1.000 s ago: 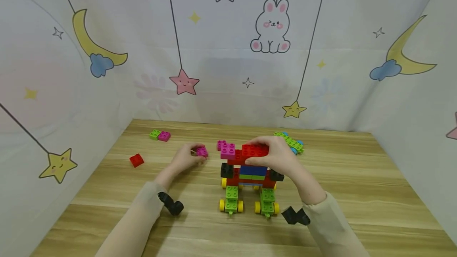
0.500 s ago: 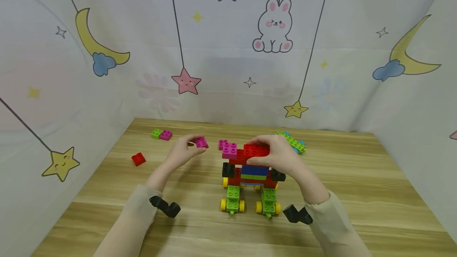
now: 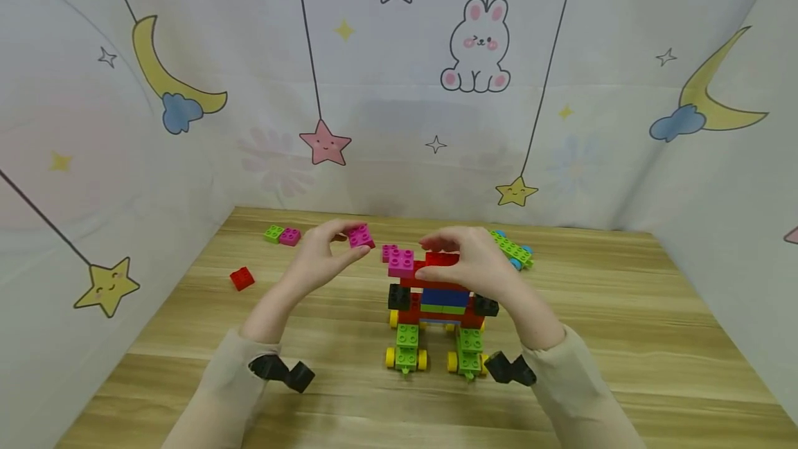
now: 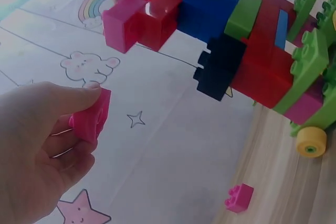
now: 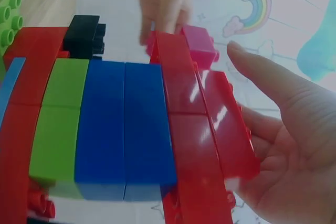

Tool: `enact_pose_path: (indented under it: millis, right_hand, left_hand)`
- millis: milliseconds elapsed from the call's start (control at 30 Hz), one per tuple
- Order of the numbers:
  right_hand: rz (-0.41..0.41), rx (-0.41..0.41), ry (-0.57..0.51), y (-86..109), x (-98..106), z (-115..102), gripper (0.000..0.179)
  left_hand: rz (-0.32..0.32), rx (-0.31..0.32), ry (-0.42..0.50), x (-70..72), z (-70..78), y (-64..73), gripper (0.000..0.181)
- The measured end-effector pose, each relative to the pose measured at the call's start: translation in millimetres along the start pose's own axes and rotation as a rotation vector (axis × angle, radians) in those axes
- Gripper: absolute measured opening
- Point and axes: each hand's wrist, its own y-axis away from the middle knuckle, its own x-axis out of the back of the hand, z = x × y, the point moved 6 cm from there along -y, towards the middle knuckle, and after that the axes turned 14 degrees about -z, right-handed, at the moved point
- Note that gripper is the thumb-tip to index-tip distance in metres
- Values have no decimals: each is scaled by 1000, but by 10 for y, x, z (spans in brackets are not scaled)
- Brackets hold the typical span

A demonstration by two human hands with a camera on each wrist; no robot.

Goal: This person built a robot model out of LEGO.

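Thumb and fingers of my left hand [image 3: 321, 255] pinch a pink building brick [image 3: 360, 235], raised off the table to the left of a toy brick build. In the left wrist view that brick [image 4: 93, 116] sits between thumb and fingertips. The build [image 3: 444, 296] stands on yellow wheels, with green, red, blue and black bricks and a pink brick [image 3: 401, 263] at its upper left end. Around its top red brick [image 3: 441, 259] hovers my right hand [image 3: 476, 262], thumb in front and fingers behind. The right wrist view shows that thumb [image 5: 268, 74] standing apart from the red bricks.
A green and a pink brick [image 3: 289, 236] lie together at the back left, with a red brick [image 3: 242, 278] nearer. Another pink brick [image 3: 388, 253] lies behind the build. Behind my right hand is a green wheeled base [image 3: 512, 249] with blue wheels. A printed curtain closes the back.
My left hand has lifted the pink brick from the table and brought it up and right, towards the build. My right hand has loosened from the top red brick and shifted slightly left and up.
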Motion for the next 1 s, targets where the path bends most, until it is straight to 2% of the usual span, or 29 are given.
enact_pose_path:
  millis: [133,300,500,700,1000]
  right_hand:
    - [18,17,8,-51,-15,-48,44]
    - [-9,-17,10,-99,-67,-78,47]
    - [-15,-14,41,-111,-97,-94,46]
    - [-7,-9,48,-118,-114,-75,41]
    - [-2,-15,60,-115,-116,-63,40]
  left_hand:
    - [8,-43,-24,28,171,31,44]
    - [15,-121,-26,51,367,76,43]
    - [6,-177,-21,61,521,130,42]
    - [-4,-209,-29,25,567,150,40]
    - [-48,-218,-36,-29,600,149,41]
